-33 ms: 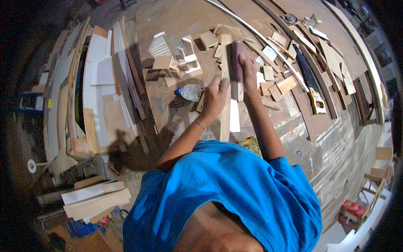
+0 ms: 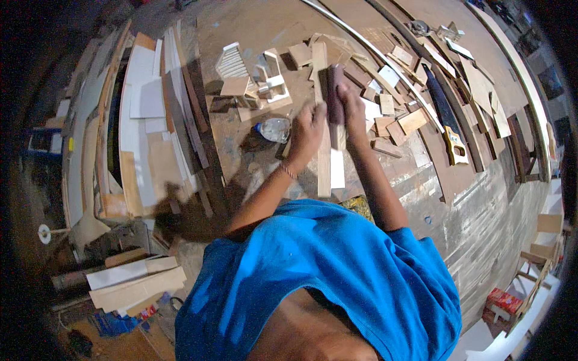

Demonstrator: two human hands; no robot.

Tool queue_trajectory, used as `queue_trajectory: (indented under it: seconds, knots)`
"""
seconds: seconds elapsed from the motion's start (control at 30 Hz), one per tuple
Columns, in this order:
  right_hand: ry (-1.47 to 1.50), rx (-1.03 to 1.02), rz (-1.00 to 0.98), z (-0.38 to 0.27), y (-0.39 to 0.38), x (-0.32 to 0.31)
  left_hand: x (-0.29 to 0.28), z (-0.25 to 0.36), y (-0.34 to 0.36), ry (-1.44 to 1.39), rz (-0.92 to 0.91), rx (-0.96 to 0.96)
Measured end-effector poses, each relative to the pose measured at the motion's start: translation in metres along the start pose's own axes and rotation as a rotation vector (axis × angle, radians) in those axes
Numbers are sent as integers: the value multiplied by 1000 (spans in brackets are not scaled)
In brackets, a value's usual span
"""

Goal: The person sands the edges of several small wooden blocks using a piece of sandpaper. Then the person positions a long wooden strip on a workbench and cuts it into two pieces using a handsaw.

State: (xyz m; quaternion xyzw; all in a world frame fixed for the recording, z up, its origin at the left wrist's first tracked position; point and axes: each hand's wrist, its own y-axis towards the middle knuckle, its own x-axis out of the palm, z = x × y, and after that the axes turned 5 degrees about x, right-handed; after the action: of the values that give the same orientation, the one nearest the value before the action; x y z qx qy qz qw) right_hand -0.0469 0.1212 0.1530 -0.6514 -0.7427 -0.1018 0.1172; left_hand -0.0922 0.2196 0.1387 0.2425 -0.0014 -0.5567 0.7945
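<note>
My left hand [image 2: 309, 130] is closed around a long, pale wooden strip [image 2: 324, 159], which points away from me over the table. Right beside it, my right hand [image 2: 352, 111] grips a sanding block [image 2: 335, 90], a pale piece of wood with a dark reddish-brown sheet around its far part. The block lies lengthwise along the strip's right side; whether the two touch is hard to tell. A white flat piece [image 2: 337, 169] shows below them. Left of my left hand lies a clear bottle with a blue cap [image 2: 276, 130].
Small wooden structures [image 2: 241, 81] stand at the far left of the work surface. Wood offcuts [image 2: 385, 123] are scattered to the right, near a handsaw [image 2: 442, 111] with a yellowish handle. Long boards [image 2: 147, 102] lie at the left, and a red box [image 2: 504, 301] sits at the lower right.
The strip has shifted slightly away from me and to the left. My right hand and the sanding block have come a little toward me and leftward. Both grips stay closed.
</note>
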Motion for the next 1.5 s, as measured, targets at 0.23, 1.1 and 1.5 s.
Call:
queue_trajectory:
  seconds: [0.23, 1.1, 1.5]
  knots:
    - [-335, 6, -284, 20, -92, -21, -35, -24, 62, 14, 334, -43]
    - [-881, -151, 36, 107, -12, -118, -40, -24, -22, -806, 236, -515]
    - [-531, 169, -346, 67, -28, -52, -58, -60, -56, -872, 320, -592]
